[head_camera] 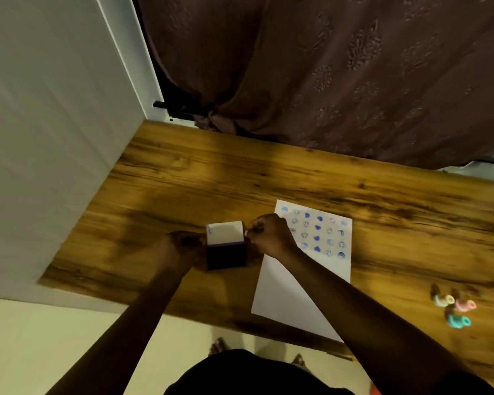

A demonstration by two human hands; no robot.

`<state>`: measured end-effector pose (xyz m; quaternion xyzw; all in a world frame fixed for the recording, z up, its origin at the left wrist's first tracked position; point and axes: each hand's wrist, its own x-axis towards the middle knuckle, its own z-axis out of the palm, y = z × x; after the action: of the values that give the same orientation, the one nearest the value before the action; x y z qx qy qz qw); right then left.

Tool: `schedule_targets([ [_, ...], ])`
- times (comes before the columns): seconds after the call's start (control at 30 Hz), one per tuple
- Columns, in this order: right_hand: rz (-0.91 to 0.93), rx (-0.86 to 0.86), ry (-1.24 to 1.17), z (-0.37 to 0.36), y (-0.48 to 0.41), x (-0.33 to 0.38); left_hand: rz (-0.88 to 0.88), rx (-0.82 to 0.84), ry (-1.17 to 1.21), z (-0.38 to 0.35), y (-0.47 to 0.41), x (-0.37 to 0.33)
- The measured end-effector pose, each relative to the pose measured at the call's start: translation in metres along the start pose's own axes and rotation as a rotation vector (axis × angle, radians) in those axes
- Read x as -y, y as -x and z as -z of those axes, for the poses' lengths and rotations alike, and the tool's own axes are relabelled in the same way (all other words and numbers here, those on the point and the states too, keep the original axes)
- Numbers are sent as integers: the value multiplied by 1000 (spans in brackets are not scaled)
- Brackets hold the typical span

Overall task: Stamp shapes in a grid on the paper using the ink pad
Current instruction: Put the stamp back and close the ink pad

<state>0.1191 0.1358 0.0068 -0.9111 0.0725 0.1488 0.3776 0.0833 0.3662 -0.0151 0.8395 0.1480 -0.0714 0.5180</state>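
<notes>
A white sheet of paper lies on the wooden table, its far half covered by a grid of blue stamped shapes. Left of the paper sits the ink pad, a dark pad with its white lid raised behind it. My left hand grips the pad's left side. My right hand is closed at the lid's right edge, its fingertips pinching there; whether they hold a small stamp or the lid itself I cannot tell. The frame is blurred.
Three small stamps, cream, pink and teal, lie on the table at the right. A white cabinet side borders the table on the left. A brown curtain hangs behind it.
</notes>
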Motion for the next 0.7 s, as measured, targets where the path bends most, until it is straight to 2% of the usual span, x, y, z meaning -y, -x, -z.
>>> schedule_targets([
  [0.17, -21, 26, 2, -13, -7, 3, -32, 46, -84, 0, -10, -4],
  [0.33, -27, 8, 4, -17, -10, 2, -4, 71, -68, -2, -14, -7],
  [0.57, -80, 10, -35, -21, -10, 2, -161, 69, -224, -2, -9, -6],
  [0.7, -109, 36, -73, -22, -11, 0, -150, 73, -250, -3, -6, -3],
])
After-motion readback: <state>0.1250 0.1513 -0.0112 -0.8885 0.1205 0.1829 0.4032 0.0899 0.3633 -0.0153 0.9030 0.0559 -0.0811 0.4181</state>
